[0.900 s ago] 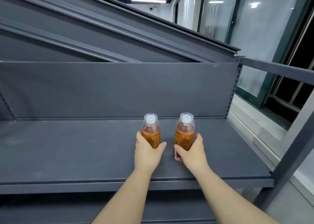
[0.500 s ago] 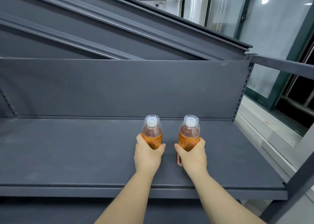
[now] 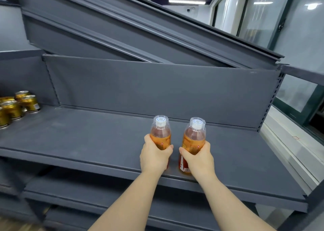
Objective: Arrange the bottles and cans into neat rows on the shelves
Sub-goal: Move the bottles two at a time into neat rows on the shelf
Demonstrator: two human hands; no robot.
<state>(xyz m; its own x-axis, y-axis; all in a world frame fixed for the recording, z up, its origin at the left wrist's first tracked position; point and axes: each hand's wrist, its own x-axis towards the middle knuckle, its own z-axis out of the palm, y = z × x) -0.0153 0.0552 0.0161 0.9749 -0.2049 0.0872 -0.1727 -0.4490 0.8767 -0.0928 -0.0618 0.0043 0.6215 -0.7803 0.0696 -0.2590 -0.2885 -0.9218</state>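
Bottles (image 3: pixel 160 134) still clasped, left hand (image 3: pixel 154 158) and right hand (image 3: pixel 198 158) each curled round one, now nearer the shelf (image 3: pixel 87 143) edge; cans (image 3: pixel 17 106) appear far left of them.

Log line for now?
left hand: grips left orange-drink plastic bottle | right hand: grips right orange-drink plastic bottle | grey metal shelf front

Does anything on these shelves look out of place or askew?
Only the gold cans at the far left: they stand bunched, not in a row. The left bottle and right bottle look upright, unspilled.
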